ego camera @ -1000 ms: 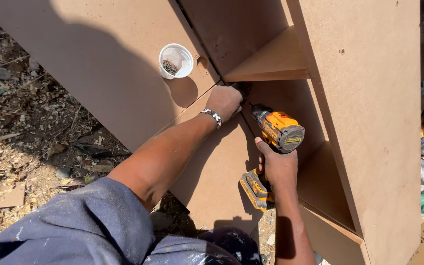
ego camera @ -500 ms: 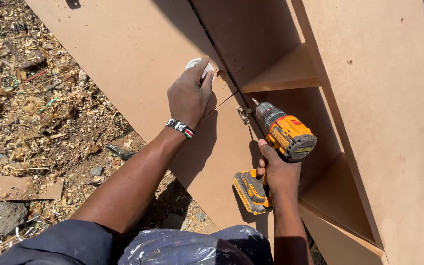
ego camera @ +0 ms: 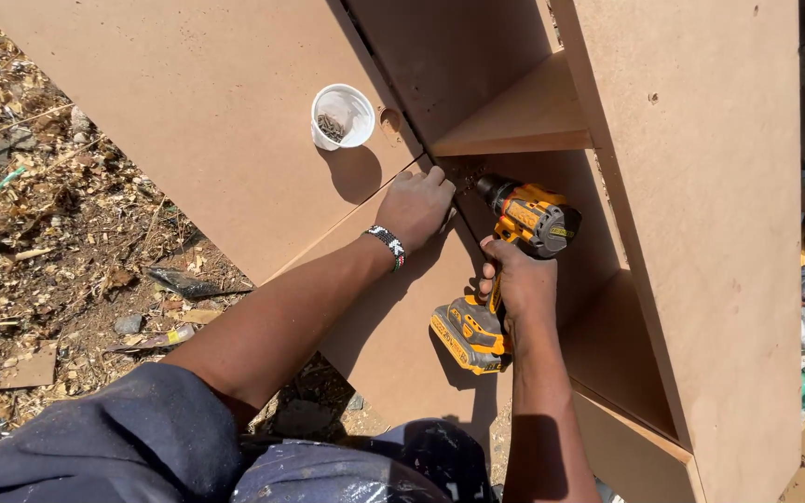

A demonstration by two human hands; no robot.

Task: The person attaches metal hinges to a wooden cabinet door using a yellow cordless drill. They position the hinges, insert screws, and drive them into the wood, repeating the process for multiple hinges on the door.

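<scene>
While the right hand (ego camera: 517,284) grips a drill (ego camera: 507,251), screws fill the cup (ego camera: 342,116).

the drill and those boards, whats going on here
A person is working on a brown fibreboard cabinet lying outdoors on littered ground. The right hand grips a yellow cordless drill, its nose aimed at the edge of a side panel near a shelf. The left hand presses on that panel by the drill's tip. A white cup of screws sits on the board.
</scene>
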